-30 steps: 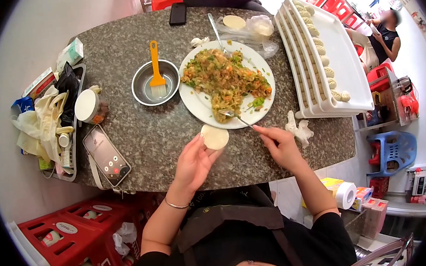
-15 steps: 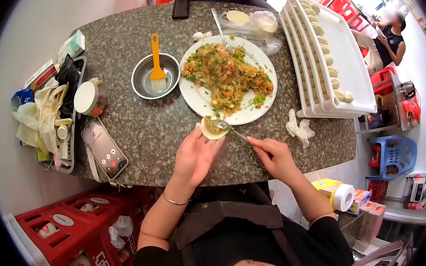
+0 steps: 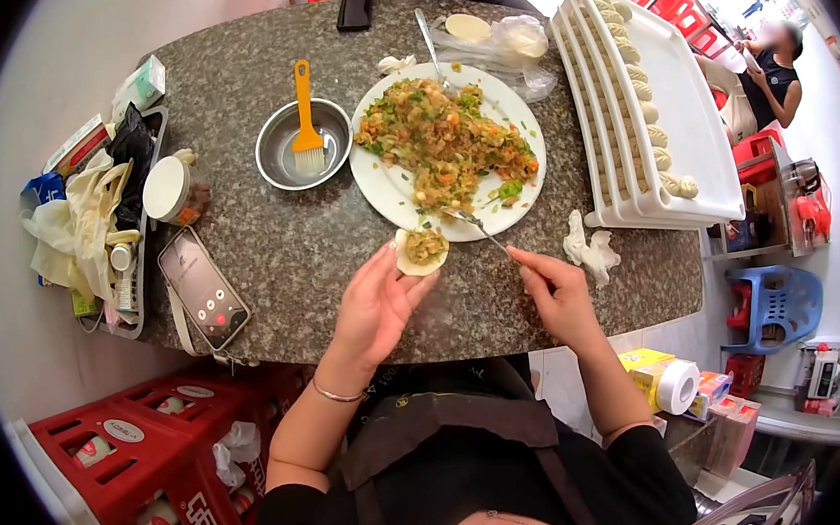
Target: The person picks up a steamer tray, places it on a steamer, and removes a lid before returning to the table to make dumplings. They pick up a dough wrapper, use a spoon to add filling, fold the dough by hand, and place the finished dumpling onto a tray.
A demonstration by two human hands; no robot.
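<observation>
"How do the hands stand?"

"The left hand [image 3: 374, 301] is palm up, its thumb and fingers gripping a thin, round, pale dough wrapper [image 3: 423, 268] with a small mound of chopped filling [image 3: 427, 246] on it. The right hand [image 3: 559, 296] pinches the handle of a slim metal spoon [image 3: 493, 238], whose bowl is at the near side of the plate."

"So where is the wrapper?"

"Just in front of that round white plate [image 3: 380, 183], above the speckled grey stone surface [image 3: 274, 284]. The plate bears a wide heap of mixed chopped vegetables [image 3: 439, 133], and a second metal spoon [image 3: 427, 40] leans over its far rim."

"What crowds the surface?"

"Left of the plate, a round steel bowl [image 3: 266, 176] holds a yellow-handled brush [image 3: 306, 114]. Farther left are a white-lidded jar [image 3: 168, 191], a lit phone [image 3: 203, 287] and a cluttered grey tray [image 3: 162, 145]. To the right, stacked white plastic trays [image 3: 701, 132] carry pleated buns [image 3: 660, 135], with crumpled white tissue [image 3: 592, 249] near them."

"And the room?"

"Red bottle crates [image 3: 150, 461] stand at lower left, a blue plastic stool [image 3: 774, 304] at right. A person in a dark sleeveless top [image 3: 771, 87] sits beyond the trays."
</observation>
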